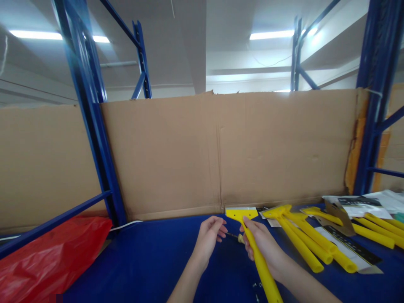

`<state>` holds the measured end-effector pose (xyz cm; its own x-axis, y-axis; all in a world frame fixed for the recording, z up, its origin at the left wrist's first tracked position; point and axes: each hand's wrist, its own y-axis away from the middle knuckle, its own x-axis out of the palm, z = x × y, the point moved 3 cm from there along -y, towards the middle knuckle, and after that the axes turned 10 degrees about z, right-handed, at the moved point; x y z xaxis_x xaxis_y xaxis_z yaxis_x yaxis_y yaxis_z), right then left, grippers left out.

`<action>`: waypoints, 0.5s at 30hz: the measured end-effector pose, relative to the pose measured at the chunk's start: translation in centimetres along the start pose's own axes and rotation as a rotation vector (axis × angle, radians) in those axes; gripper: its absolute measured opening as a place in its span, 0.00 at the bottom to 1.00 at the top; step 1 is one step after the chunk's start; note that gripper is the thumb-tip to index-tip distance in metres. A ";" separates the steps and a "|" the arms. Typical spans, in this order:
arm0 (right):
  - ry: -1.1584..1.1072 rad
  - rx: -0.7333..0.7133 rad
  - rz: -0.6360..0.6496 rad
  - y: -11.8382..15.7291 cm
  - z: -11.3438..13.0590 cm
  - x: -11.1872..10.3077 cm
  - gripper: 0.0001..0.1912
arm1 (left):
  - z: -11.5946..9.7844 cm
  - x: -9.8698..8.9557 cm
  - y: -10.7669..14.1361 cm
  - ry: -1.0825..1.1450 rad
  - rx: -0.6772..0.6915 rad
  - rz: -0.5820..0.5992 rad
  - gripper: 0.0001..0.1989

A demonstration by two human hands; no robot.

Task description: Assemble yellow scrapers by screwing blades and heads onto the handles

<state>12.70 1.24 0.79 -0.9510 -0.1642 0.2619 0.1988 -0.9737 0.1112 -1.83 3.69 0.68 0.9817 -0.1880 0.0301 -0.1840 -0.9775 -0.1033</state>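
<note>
My right hand (261, 240) is closed around the long yellow handle of a scraper (257, 256). The scraper's wide yellow head, with a pale blade along its top edge, points away from me. To its left, my left hand (208, 233) is raised with fingers curled and fingertips close together; whatever they may pinch is too small to make out. Between the hands shows a screwdriver (240, 238) with a thin dark shaft and a pale handle end, partly hidden by my right fingers; I cannot tell whether it is held or lying down. Small metal screws (257, 286) lie below on the blue surface.
Several yellow scrapers (303, 235) are piled at the right, by an open cardboard box (339, 216) and black-and-white packaging (350, 246). A red plastic bag (59, 252) lies at the left. Cardboard (164, 155) walls the back between blue posts (107, 181).
</note>
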 end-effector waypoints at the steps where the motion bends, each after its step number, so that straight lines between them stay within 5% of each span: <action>1: -0.022 -0.010 -0.021 -0.1 0.2 -0.3 0.16 | 0.2 0.1 0.1 -0.042 -0.025 0.059 0.16; 9: -0.081 -0.131 -0.112 -0.4 1.0 -1.5 0.13 | 2.1 3.4 2.3 -0.462 -0.143 0.569 0.08; 15: -0.071 -0.084 -0.104 -0.5 0.7 -1.3 0.15 | 1.5 5.4 3.3 -0.828 0.028 0.542 0.08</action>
<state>13.98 2.00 1.12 -0.9458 -0.0526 0.3206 0.0763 -0.9952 0.0618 2.96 -0.46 -0.96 0.4916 -0.4724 -0.7316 -0.6279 -0.7744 0.0781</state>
